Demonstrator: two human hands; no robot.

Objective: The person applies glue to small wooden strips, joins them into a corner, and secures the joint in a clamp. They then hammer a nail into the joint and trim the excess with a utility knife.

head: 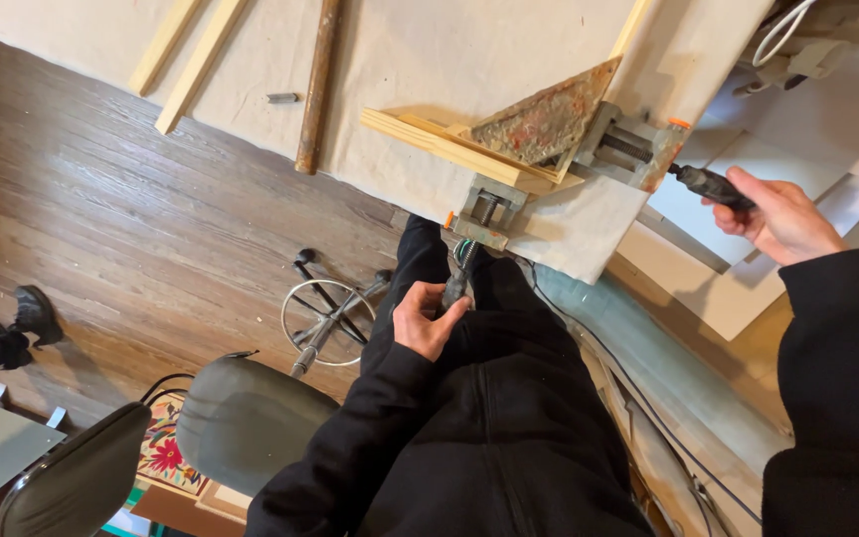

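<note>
My left hand (428,320) is curled tight around the dark handle (456,283) of one clamp screw, fingers wrapped over it just below the table's corner. My right hand (779,217) is closed the same way on the other dark handle (710,185), which sticks out sideways past the table's edge, thumb lying along its top.

Both handles run into a grey metal corner clamp (549,189), which sits at the corner of the table with small orange tips on its screw ends. In the clamp's jaws two pale wooden strips (449,147) meet at a right angle, and a worn triangular plate (545,121), rusty and flecked with paint, lies over the joint.

The clamp rests on a cream cloth (420,60) that covers the table. Farther along the cloth lie a long brown rod (316,85), a small metal piece (281,97) beside it, and two more pale wood strips (186,60) set at a slant.

Below the table is a dark plank floor (131,229), with the wheeled base of a stool (325,313) and its grey cushioned seat (246,423) close to my legs. At the far left edge another person's dark shoe (34,310) shows. Beyond my right hand, white sheets (817,129) lie stacked.
</note>
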